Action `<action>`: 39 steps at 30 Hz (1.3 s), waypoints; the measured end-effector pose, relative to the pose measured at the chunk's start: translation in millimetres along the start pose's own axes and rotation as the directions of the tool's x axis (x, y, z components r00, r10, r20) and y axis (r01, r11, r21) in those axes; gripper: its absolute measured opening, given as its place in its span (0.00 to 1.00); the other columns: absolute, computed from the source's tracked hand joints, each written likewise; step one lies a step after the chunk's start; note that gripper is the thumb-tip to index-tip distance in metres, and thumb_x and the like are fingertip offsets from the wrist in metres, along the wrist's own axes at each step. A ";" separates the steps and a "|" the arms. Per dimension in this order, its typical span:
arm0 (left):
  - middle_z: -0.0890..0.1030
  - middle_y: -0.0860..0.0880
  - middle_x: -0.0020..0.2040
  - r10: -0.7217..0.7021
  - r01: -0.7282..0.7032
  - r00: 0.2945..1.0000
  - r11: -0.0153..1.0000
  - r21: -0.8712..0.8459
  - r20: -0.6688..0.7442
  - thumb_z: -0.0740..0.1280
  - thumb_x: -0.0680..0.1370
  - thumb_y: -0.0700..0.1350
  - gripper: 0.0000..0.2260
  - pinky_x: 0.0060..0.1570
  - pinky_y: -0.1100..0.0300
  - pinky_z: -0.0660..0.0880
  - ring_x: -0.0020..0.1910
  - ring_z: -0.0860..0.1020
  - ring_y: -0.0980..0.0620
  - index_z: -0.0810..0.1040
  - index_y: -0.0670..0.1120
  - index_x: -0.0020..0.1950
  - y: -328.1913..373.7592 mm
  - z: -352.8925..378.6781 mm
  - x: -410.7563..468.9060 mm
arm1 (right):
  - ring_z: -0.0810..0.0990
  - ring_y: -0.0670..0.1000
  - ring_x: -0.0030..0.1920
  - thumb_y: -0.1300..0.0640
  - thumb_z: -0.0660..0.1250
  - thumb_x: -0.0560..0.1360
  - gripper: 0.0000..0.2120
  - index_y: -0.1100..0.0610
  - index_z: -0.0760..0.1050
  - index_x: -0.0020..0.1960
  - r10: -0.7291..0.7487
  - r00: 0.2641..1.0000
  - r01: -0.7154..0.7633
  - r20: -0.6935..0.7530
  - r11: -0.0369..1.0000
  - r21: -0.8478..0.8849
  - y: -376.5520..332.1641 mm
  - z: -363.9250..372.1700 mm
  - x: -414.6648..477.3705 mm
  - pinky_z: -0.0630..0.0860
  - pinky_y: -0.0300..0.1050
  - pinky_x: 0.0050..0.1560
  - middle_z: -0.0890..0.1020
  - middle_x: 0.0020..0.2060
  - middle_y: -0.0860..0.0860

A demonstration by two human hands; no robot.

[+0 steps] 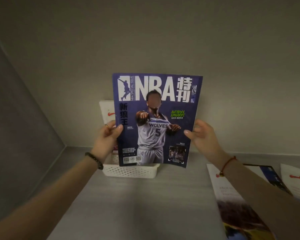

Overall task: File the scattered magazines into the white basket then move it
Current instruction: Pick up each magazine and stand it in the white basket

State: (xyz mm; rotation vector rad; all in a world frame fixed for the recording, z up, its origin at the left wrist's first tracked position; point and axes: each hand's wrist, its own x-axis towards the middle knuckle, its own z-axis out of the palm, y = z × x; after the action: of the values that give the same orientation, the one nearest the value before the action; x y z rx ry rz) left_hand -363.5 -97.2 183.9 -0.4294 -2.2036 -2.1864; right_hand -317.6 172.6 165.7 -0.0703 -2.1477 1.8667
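Note:
A blue NBA magazine (156, 118) stands upright, its lower edge at the rim of the white perforated basket (130, 171) by the back wall. My left hand (107, 135) grips the magazine's left edge, thumb on the cover. At the right edge, my right hand (201, 135) holds it the same way, thumb in front and fingers behind. A white magazine with a red mark (107, 111) stands in the basket behind the blue one. The basket's inside is mostly hidden.
On the grey table (145, 205) to the right lie more magazines: a white one with a dark photo (235, 205), a dark one (270, 175) and a white one with red lettering (296, 184). A wall closes the left side and the back.

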 end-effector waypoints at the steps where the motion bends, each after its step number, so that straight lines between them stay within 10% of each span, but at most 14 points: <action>1: 0.84 0.62 0.36 0.023 -0.023 0.999 1.000 0.011 -0.034 0.57 0.78 0.36 0.11 0.38 0.68 0.79 0.38 0.81 0.64 0.75 0.49 0.48 4.7 -14.4 13.6 | 0.83 0.43 0.35 0.73 0.62 0.72 0.13 0.55 0.72 0.44 -0.022 1.000 0.022 -0.008 1.000 0.017 -7.2 16.9 11.3 0.81 0.39 0.37 0.85 0.32 0.45; 4: 0.83 0.63 0.33 0.055 -0.047 0.993 0.996 0.081 -0.108 0.58 0.78 0.37 0.09 0.36 0.70 0.78 0.35 0.80 0.65 0.76 0.48 0.47 7.6 -50.0 51.8 | 0.82 0.51 0.39 0.70 0.62 0.73 0.10 0.56 0.73 0.47 -0.076 0.994 0.074 -0.074 0.997 -0.027 -12.7 60.0 41.1 0.80 0.49 0.44 0.82 0.38 0.60; 10: 0.79 0.44 0.50 -0.049 0.073 0.987 0.985 0.157 -0.152 0.61 0.77 0.36 0.11 0.38 0.66 0.79 0.41 0.78 0.54 0.75 0.36 0.57 -49.6 -83.4 87.0 | 0.80 0.56 0.40 0.71 0.63 0.72 0.07 0.69 0.76 0.49 0.067 0.985 -0.087 -0.158 0.988 -0.124 24.4 107.3 62.7 0.78 0.52 0.46 0.81 0.40 0.57; 17: 0.80 0.39 0.51 -0.215 0.247 0.948 0.962 0.116 -0.233 0.65 0.73 0.33 0.09 0.43 0.57 0.79 0.40 0.78 0.48 0.79 0.36 0.53 -114.6 -90.3 92.9 | 0.74 0.40 0.30 0.66 0.66 0.72 0.04 0.64 0.80 0.43 0.148 0.961 -0.231 -0.236 0.896 -0.379 71.8 127.9 68.3 0.66 0.22 0.24 0.80 0.36 0.53; 22: 0.80 0.41 0.43 -0.204 0.291 0.927 0.920 0.262 -0.315 0.71 0.70 0.38 0.06 0.49 0.51 0.76 0.41 0.77 0.46 0.77 0.39 0.43 -130.7 -97.4 94.6 | 0.73 0.48 0.34 0.60 0.67 0.72 0.04 0.60 0.77 0.44 0.155 0.949 -0.281 -0.273 0.808 -0.517 87.8 132.3 71.4 0.66 0.33 0.29 0.83 0.43 0.56; 25: 0.77 0.43 0.49 -0.158 0.232 0.943 0.943 0.237 -0.294 0.71 0.70 0.37 0.13 0.45 0.58 0.73 0.46 0.75 0.47 0.71 0.40 0.52 -130.2 -94.7 94.5 | 0.74 0.44 0.37 0.59 0.68 0.71 0.09 0.53 0.68 0.43 0.142 0.944 -0.271 -0.296 0.846 -0.459 92.9 134.8 70.6 0.66 0.25 0.31 0.77 0.45 0.51; 29: 0.75 0.45 0.58 -0.163 0.185 0.981 0.951 0.249 -0.108 0.63 0.76 0.41 0.18 0.50 0.58 0.71 0.54 0.73 0.49 0.65 0.42 0.65 -127.2 -86.0 97.8 | 0.75 0.55 0.56 0.58 0.66 0.73 0.20 0.58 0.63 0.61 0.164 0.946 -0.256 -0.281 0.908 -0.332 86.2 145.4 75.4 0.74 0.46 0.49 0.75 0.58 0.56; 39: 0.76 0.38 0.60 -0.169 0.233 0.970 0.854 0.465 -0.176 0.57 0.79 0.46 0.15 0.48 0.57 0.68 0.56 0.75 0.39 0.67 0.38 0.61 -122.7 -71.3 97.9 | 0.73 0.58 0.62 0.60 0.62 0.76 0.19 0.61 0.61 0.64 0.269 0.959 -0.275 -0.092 0.796 -0.539 67.4 135.7 82.8 0.69 0.43 0.54 0.73 0.62 0.59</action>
State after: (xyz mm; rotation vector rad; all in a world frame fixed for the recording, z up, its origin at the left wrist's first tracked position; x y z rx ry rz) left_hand -495.3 -147.6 84.7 -0.0379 -2.6945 -1.5740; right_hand -441.2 71.6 99.9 -0.5369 -2.7161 1.2926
